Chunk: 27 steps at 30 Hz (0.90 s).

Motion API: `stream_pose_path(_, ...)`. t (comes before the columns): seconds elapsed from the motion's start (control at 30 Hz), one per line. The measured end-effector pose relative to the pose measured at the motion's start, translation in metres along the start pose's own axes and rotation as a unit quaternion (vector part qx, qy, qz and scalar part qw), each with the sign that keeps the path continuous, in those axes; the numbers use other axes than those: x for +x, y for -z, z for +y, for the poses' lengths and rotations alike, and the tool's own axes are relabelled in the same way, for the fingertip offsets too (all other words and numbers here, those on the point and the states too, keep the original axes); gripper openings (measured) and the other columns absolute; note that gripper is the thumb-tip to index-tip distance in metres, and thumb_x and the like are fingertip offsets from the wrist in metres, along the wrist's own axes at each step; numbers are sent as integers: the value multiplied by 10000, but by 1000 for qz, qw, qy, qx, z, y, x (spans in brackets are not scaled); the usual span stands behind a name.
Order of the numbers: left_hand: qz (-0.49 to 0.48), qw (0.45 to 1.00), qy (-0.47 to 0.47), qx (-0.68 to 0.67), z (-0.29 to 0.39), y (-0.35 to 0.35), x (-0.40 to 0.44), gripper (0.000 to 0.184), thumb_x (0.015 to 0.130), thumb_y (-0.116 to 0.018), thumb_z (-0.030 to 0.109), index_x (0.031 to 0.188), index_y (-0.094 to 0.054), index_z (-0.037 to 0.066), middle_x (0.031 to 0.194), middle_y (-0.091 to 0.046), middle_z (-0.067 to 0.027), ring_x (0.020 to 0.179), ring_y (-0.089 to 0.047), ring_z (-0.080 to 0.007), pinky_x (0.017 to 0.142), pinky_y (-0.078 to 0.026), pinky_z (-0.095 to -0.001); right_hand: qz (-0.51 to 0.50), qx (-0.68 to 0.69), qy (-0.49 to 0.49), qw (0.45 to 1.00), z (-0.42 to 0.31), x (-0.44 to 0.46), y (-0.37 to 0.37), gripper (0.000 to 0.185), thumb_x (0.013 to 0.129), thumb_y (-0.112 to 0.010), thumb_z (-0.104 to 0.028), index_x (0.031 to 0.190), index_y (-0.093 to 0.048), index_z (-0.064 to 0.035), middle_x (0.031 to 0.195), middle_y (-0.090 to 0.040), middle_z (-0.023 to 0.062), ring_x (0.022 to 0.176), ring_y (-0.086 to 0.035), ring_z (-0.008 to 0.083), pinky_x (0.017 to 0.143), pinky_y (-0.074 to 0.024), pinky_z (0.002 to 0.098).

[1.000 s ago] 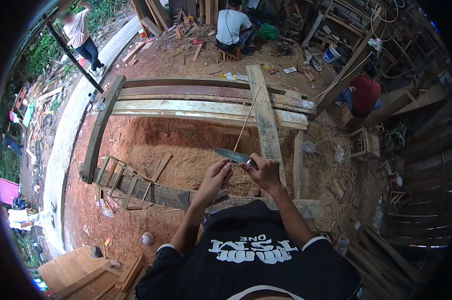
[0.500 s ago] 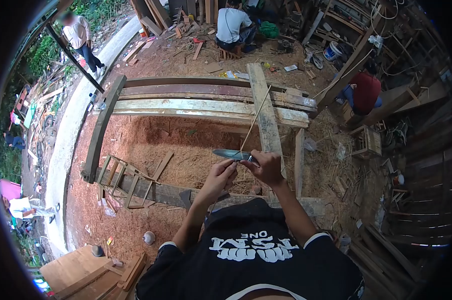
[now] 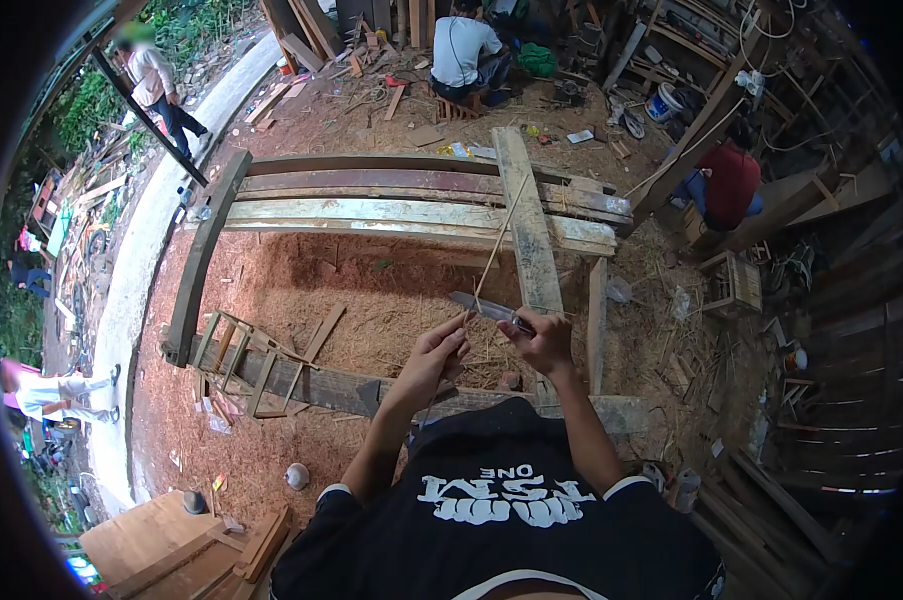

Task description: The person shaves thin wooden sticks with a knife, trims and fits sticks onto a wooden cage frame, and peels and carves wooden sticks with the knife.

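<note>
My right hand (image 3: 542, 340) is closed round the dark handle of a knife (image 3: 493, 308), whose pale blade points left and slightly up. Between thumb and fingers, my left hand (image 3: 437, 352) pinches the near end of a thin strip of bamboo or wood (image 3: 501, 240). The strip slants up and away from me toward a broad upright-lying plank (image 3: 528, 225). The blade crosses the strip just beyond my left fingertips. Whether the edge is cutting into it I cannot tell.
A low timber frame with long beams (image 3: 362, 212) lies before me over sawdust. A small wooden rack (image 3: 247, 350) leans at the left. Two people sit working, one in white (image 3: 462, 52), one in red (image 3: 730, 180). Others walk along the concrete path (image 3: 122, 330).
The knife has shifted a little right and nearer me, its blade now tilted up to the left. Both people on the path have moved.
</note>
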State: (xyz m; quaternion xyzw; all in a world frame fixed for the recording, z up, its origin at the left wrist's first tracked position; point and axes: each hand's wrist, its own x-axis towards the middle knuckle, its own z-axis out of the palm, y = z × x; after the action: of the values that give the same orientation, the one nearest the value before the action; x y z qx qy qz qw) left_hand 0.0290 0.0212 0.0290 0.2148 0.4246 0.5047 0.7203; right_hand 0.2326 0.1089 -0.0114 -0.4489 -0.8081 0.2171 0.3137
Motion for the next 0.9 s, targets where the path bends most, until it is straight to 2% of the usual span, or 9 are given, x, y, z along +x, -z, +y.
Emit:
stream_pose_path(0.1, 12, 999, 0, 48, -11, 5, 8, 426, 1060, -475, 189, 1466, -439, 65, 744, -411, 69, 558, -310, -9, 481, -237, -186, 18, -7, 57, 998, -7, -4, -11, 502, 887, -646, -569, 698, -607, -105, 538, -565, 73, 492, -602, 282, 474, -438, 386)
stream_pose_path(0.2, -23, 998, 13, 59, -9, 10, 2, 421, 1059, -476, 181, 1456, -445, 47, 753, -417, 65, 570, -317, -8, 485, -242, -181, 26, -55, 120, 991, 10, 4, -4, 511, 891, -634, -579, 693, -609, -108, 531, -564, 66, 475, -595, 261, 463, -433, 371)
stream_pose_path(0.27, -12, 997, -18, 68, 1, -4, -1, 386, 1057, -481, 177, 1416, -479, 33, 751, -412, 68, 569, -314, -8, 483, -244, -179, 50, -86, 156, 983, 10, 19, 10, 520, 893, -627, -591, 675, -604, -119, 507, -546, 57, 445, -574, 239, 447, -425, 354)
stream_pose_path(0.4, -19, 999, -10, 47, 5, -6, 6, 410, 1054, -492, 177, 1436, -474, 31, 747, -390, 84, 565, -302, -6, 479, -245, -177, 85, -19, 82, 993, -20, 17, -3, 526, 881, -646, -586, 651, -583, -117, 484, -520, 51, 442, -571, 245, 450, -420, 357)
stream_pose_path(0.5, -34, 998, -2, 50, -3, -4, 0, 423, 1047, -498, 172, 1439, -467, 19, 755, -388, 86, 585, -309, -2, 478, -240, -173, 23, -107, 163, 981, -5, 26, 12, 518, 885, -642, -585, 670, -581, -117, 487, -523, 45, 457, -590, 255, 460, -429, 366)
stream_pose_path(0.53, -39, 998, -5, 54, -3, -5, -1, 420, 1044, -500, 170, 1431, -471, 11, 760, -389, 85, 594, -313, 0, 478, -238, -171, 44, -72, 173, 981, -5, 29, 17, 528, 890, -632, -590, 665, -570, -116, 489, -524, 55, 466, -595, 272, 468, -438, 377)
stream_pose_path(0.63, -15, 998, -27, 51, -3, -9, 6, 418, 1044, -506, 158, 1443, -472, 39, 742, -399, 87, 568, -306, -1, 470, -231, -172, 71, -60, 62, 994, -20, 20, 3, 533, 888, -632, -590, 659, -581, -112, 494, -527, 72, 472, -594, 287, 473, -442, 387)
stream_pose_path(0.8, -34, 999, -17, 39, -11, 3, 4, 434, 1038, -514, 158, 1447, -464, 24, 754, -399, 85, 588, -315, -1, 475, -235, -170, 30, -74, 122, 989, 3, 19, 10, 509, 885, -644, -577, 662, -604, -122, 505, -540, 76, 466, -587, 277, 467, -433, 389)
stream_pose_path(0.9, -22, 999, 2, 40, -10, 3, 7, 455, 1037, -521, 163, 1459, -440, 15, 756, -402, 89, 580, -313, 1, 470, -231, -170, 26, -75, 46, 996, -9, 9, 0, 489, 871, -668, -563, 658, -611, -126, 507, -551, 67, 470, -591, 266, 468, -432, 389)
